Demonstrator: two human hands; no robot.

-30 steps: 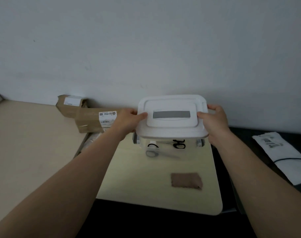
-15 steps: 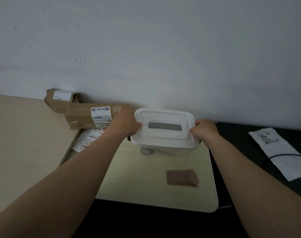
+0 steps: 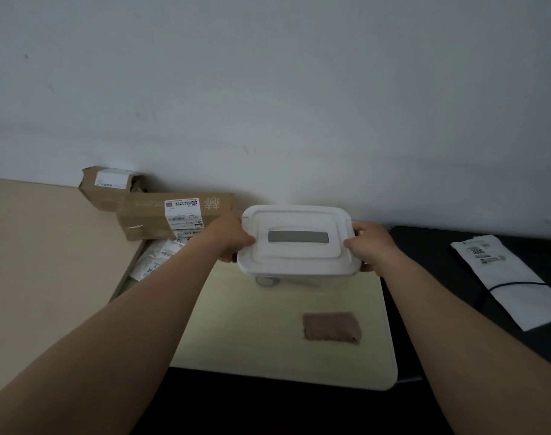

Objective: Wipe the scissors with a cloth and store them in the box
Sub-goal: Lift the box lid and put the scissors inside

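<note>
A white lid (image 3: 297,243) with a grey handle strip lies flat on top of the translucent box (image 3: 302,280) at the far side of the pale mat (image 3: 236,334). My left hand (image 3: 232,239) grips the lid's left edge and my right hand (image 3: 370,246) grips its right edge. Through the box's front wall a grey scissor handle ring (image 3: 266,281) shows faintly; the rest of the scissors is hidden. A brown cloth (image 3: 331,326) lies flat on the mat, nearer to me and right of centre.
Two cardboard parcels (image 3: 173,215) lie against the wall on the wooden table to the left, with labelled packets (image 3: 156,259) below them. A white mailer bag (image 3: 512,277) with a black cable rests on the dark surface to the right.
The lid, held raised above the open box a second ago, has come down onto the box. Both hands stayed on its two ends.
</note>
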